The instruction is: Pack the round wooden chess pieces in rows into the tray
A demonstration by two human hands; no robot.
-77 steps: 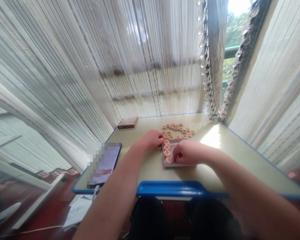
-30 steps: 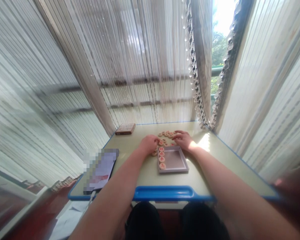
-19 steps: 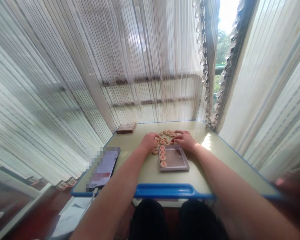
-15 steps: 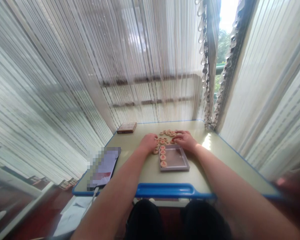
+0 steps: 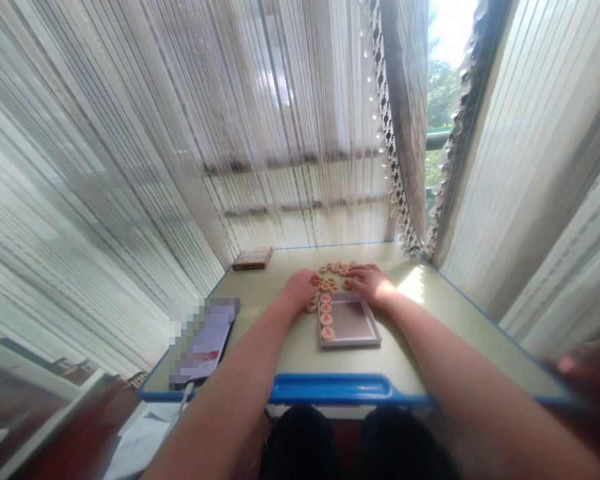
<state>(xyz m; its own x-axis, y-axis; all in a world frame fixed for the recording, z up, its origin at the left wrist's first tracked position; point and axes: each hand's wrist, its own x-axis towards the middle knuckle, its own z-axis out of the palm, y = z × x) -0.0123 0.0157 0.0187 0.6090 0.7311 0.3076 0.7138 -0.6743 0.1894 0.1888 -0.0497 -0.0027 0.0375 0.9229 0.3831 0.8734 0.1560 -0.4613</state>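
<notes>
Several round wooden pieces (image 5: 325, 287) with carved marks lie loose on the pale green table (image 5: 260, 347). A shallow open box (image 5: 353, 320) stands nearer the front edge, with a column of red-marked pieces (image 5: 326, 319) along its left side. My left hand (image 5: 301, 289) is at the left edge of the loose pieces, its fingers curled down at them; what they hold, if anything, is hidden. On the right side, my right hand (image 5: 371, 283) rests with its fingers spread over the pieces, just behind the box, touching one near its fingertips.
A tablet (image 5: 205, 343) with a white cable lies at the table's left edge. A brown flat box (image 5: 253, 258) sits at the back left corner. A blue tray groove (image 5: 333, 388) runs along the front edge. Curtains hang behind the table.
My left hand has shifted slightly to the right over the pieces. The right hand's fingers have lowered a little. The curtain edge by the window has swung left.
</notes>
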